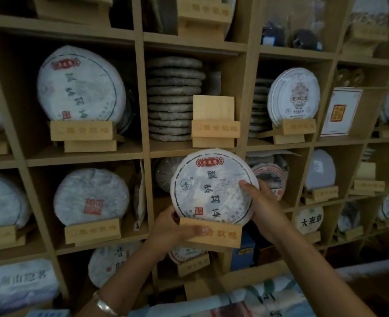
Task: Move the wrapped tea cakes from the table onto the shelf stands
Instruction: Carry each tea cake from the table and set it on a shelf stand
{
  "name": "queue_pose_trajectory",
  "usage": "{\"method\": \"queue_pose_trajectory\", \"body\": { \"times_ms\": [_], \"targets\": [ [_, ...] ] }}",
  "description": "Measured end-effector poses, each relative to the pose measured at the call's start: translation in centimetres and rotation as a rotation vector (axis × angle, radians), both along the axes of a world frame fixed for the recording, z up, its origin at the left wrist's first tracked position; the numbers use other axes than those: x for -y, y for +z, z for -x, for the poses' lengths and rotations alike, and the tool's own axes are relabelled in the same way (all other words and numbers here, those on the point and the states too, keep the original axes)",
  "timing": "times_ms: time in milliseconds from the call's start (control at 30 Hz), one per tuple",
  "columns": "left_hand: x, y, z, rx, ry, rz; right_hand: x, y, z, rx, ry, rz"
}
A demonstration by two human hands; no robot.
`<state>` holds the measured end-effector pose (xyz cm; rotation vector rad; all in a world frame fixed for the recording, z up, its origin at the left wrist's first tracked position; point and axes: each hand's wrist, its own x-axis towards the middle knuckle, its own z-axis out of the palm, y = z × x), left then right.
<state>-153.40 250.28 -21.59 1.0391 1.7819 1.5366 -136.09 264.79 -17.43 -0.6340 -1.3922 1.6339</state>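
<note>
A round tea cake (209, 186) in white paper with dark characters and a red label stands upright in a wooden stand (221, 234) in front of the middle shelf cell. My left hand (172, 232) grips the stand's left end, thumb across its front. My right hand (261, 202) holds the cake's right edge, thumb on its face. Above, an empty wooden stand (214, 124) sits in the cell beside a stack of unwrapped cakes (172, 99).
The wooden shelf grid (140, 92) fills the view, with wrapped cakes on stands in most cells, such as one at upper left (79, 85) and one at upper right (294, 94). A patterned cloth (269, 298) lies at the bottom edge.
</note>
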Motion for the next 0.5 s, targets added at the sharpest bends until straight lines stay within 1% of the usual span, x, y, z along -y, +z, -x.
{"method": "queue_pose_trajectory", "body": {
  "times_ms": [133,333,500],
  "targets": [
    [-0.4,-1.7,1.3,0.023,0.002,0.016,-0.7,-1.3,1.7,0.011,0.056,0.062],
    [-1.7,-3.1,4.2,0.015,0.01,0.039,-2.0,-2.2,4.6,0.063,0.027,0.043],
    [-3.1,-4.8,5.6,0.02,0.058,0.072,-3.5,-3.6,6.6,0.089,0.007,0.076]
  ]
}}
